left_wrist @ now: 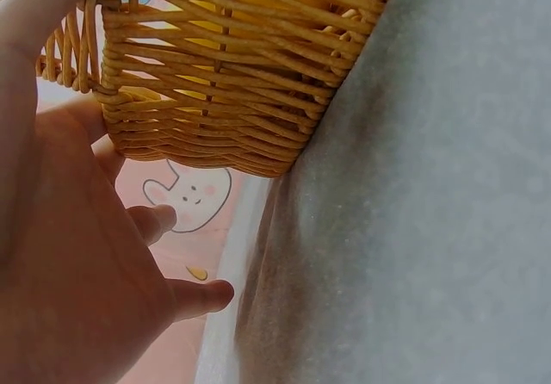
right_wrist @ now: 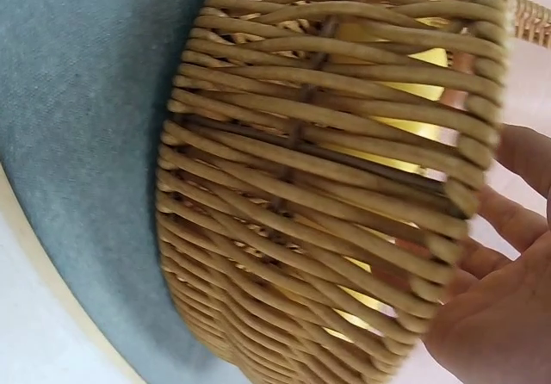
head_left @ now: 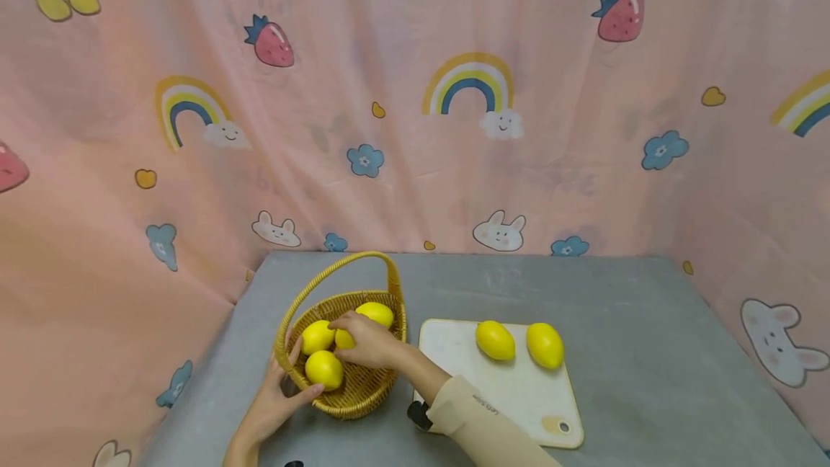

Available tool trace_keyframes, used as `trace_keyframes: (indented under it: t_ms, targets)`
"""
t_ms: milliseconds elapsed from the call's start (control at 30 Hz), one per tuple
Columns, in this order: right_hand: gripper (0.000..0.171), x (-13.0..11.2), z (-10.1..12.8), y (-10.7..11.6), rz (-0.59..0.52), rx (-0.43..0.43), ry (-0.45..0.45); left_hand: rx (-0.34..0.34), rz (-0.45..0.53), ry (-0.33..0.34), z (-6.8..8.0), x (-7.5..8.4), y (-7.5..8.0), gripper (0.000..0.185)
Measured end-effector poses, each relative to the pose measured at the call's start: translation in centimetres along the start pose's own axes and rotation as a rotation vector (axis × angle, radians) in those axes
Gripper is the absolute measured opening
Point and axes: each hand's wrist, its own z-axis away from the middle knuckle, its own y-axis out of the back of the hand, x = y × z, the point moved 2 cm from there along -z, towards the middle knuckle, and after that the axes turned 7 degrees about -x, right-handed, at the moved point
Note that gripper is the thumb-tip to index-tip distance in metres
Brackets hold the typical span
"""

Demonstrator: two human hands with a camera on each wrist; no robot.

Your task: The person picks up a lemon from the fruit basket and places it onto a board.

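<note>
Right hand [head_left: 368,341]: lower centre-left of the head view, inside the round woven wicker basket [head_left: 363,395]; fingers [head_left: 338,323] curled down over a smooth yellow lemon [head_left: 344,339] among the fruit, gripping it. Beige sleeve [head_left: 483,420] running off toward the lower edge.

Left hand [head_left: 275,398]: lower left of the head view, cupped against the basket's outer wall; thumb over the rim, fingers [left_wrist: 202,296] relaxed and slightly spread, pressing the weave without curling round it.

Basket contents: gripped lemon at centre; one more yellow lemon [head_left: 317,336] to its left, another [head_left: 324,369] nearer the lower edge, a fourth [head_left: 376,313] toward the upper right of the bowl. Arched wicker handle [head_left: 340,269] rising above.

Basket position: on the grey cloth-covered surface [head_left: 622,323], lower centre-left of the frame.

White rounded cutting board [head_left: 512,395]: just right of the basket, lower centre. Two yellow lemons [head_left: 496,340] [head_left: 545,344] side by side at its far edge, near each other, not touching.

Pink printed curtain [head_left: 415,128]: behind and along both sides; rainbows, strawberries, rabbits, blue flowers.
</note>
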Motion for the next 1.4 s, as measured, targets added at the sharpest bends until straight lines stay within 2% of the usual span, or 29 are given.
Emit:
trace_keyframes:
  t_ms: [167, 367, 633, 733, 900, 1000, 1100, 1167, 1233, 1400]
  targets:
    - [0.045, 0.4, -0.6, -0.5, 0.020, 0.023, -0.022, 0.010, 0.002, -0.018, 0.0, 0.0, 0.0, 0.089]
    - [0.038, 0.9, -0.8, -1.4, 0.130, 0.068, -0.025, 0.008, 0.008, 0.002, 0.1, 0.2, 0.0, 0.088]
    - [0.036, 0.9, -0.5, -1.5, 0.253, 0.031, -0.017, 0.004, 0.026, -0.021, 0.2, -0.1, 0.0, 0.087]
    - [0.039, 1.0, -0.3, -1.4, 0.251, 0.007, -0.026, 0.001, 0.022, -0.022, 0.2, -0.2, 0.0, 0.087]
    - [0.047, 1.2, -0.1, -1.2, 0.133, -0.030, -0.046, -0.003, 0.023, -0.012, 0.3, -0.3, -0.1, 0.087]
    - [0.050, 1.4, 0.0, -1.2, 0.096, -0.037, -0.048, -0.003, 0.026, -0.028, 0.3, -0.1, -0.1, 0.086]
    - [0.051, 1.6, 0.2, -1.2, 0.074, -0.012, -0.042, -0.003, 0.032, -0.045, 0.3, 0.2, -0.1, 0.086]
    - [0.050, 1.7, 0.3, -1.1, 0.019, 0.028, -0.032, -0.004, 0.036, -0.049, 0.3, 0.3, -0.1, 0.086]
    - [0.051, 1.8, 0.5, -0.8, -0.067, 0.086, -0.012, -0.004, 0.042, -0.055, 0.2, 0.3, -0.1, 0.087]
    - [0.051, 2.2, 1.2, 0.5, -0.377, 0.210, 0.065, -0.005, 0.049, -0.066, 0.1, 0.0, 0.0, 0.087]
